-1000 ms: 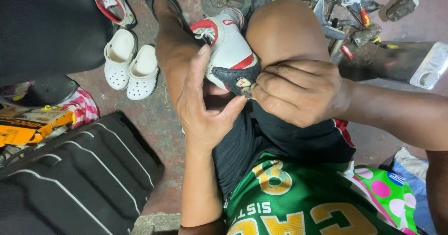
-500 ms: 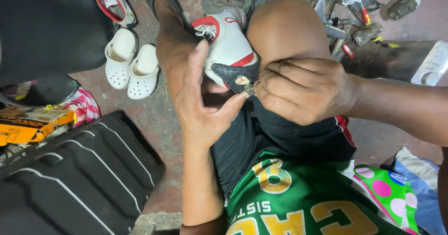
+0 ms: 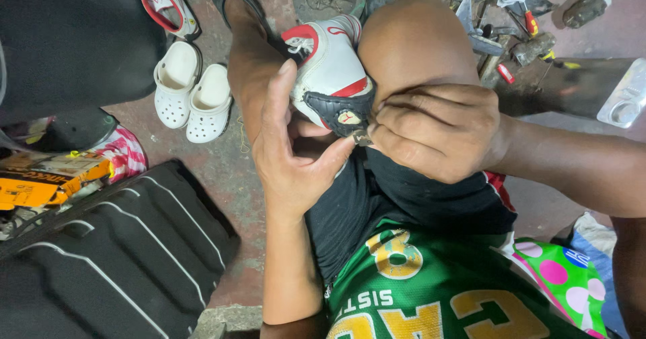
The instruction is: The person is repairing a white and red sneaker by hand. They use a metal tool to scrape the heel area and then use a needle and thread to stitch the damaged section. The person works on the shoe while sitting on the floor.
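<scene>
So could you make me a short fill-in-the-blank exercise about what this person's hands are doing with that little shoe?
1. The small white, red and black sneaker is wedged between the person's two bare ____.
2. The left hand and the right hand meet at the sneaker's ____ heel patch.
3. On the floor to the left stands a pair of ____ perforated rubber clogs.
4. The person wears a ____ jersey with yellow lettering.

Missing words: knees; black; white; green
</scene>
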